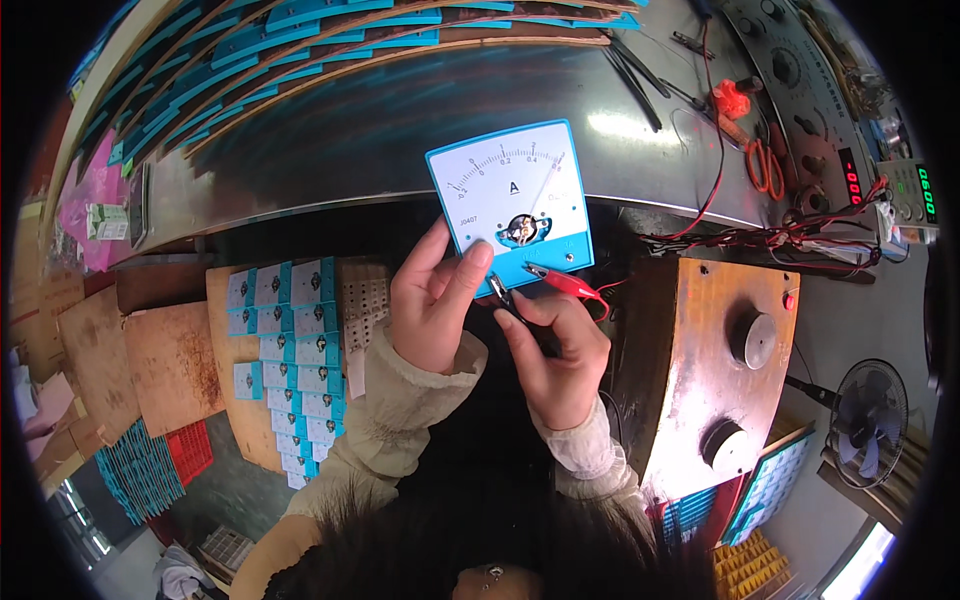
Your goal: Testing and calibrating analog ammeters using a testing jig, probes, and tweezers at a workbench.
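Note:
My left hand (435, 295) grips a blue and white ammeter (512, 190) by its lower left edge, thumb on the front, fingers behind. The meter's scale faces me, and its needle lies towards the right end. Below the scale, a cut-out window shows the coil mechanism. My right hand (560, 350) pinches a black-handled alligator clip (500, 290) at the meter's lower edge, its metal jaws at the left terminal area. Beside it, a red alligator clip (562, 282) reaches the blue strip with its tip; no fingers hold it. Whether either clip bites firmly cannot be made out.
A metal bench (380, 150) spans the far side, with stacked boards of meters (300, 40) on it. More meters (300, 350) lie on a board at left. Right are a metal box with two knobs (725, 370), power supplies (850, 180), orange-handled scissors (765, 170) and a fan (868, 425).

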`<state>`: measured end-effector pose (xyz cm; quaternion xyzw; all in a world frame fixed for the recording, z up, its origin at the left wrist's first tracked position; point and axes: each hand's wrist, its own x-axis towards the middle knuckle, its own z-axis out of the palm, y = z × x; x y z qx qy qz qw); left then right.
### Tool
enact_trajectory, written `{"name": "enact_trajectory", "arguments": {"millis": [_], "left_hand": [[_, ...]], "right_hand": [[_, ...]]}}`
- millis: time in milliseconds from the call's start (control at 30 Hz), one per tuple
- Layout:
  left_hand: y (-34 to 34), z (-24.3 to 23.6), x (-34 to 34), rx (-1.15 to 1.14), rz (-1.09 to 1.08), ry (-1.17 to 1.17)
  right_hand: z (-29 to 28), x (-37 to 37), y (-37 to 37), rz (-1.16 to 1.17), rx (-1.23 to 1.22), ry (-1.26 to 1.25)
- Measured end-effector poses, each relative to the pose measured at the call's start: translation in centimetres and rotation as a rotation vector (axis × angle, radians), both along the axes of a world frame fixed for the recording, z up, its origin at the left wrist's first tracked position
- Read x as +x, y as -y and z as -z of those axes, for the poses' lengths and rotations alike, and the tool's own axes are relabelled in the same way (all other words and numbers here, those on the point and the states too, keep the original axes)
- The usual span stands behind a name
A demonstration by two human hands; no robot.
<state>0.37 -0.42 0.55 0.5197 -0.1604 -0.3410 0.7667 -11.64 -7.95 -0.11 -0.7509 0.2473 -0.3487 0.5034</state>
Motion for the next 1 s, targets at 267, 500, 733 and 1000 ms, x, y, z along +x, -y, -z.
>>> {"name": "enact_trajectory", "arguments": {"millis": [267,500,733,1000], "left_hand": [[0.1,0.2,0.9,0.063,0.100,-0.008],[0.1,0.5,0.5,0.081,0.064,-0.007],[0.5,0.2,0.1,0.111,0.007,-0.013],[-0.2,0.9,-0.6,0.056,0.087,-0.019]], "right_hand": [[-0.9,-0.3,0.7,-0.004,-0.205,-0.094],[-1.6,-1.3,1.6,-0.006,-0.250,-0.057],[-2.4,-1.5,3.3,0.314,-0.471,-0.097],[-1.5,-4.1,4.2,0.059,0.010,-0.138]]}}
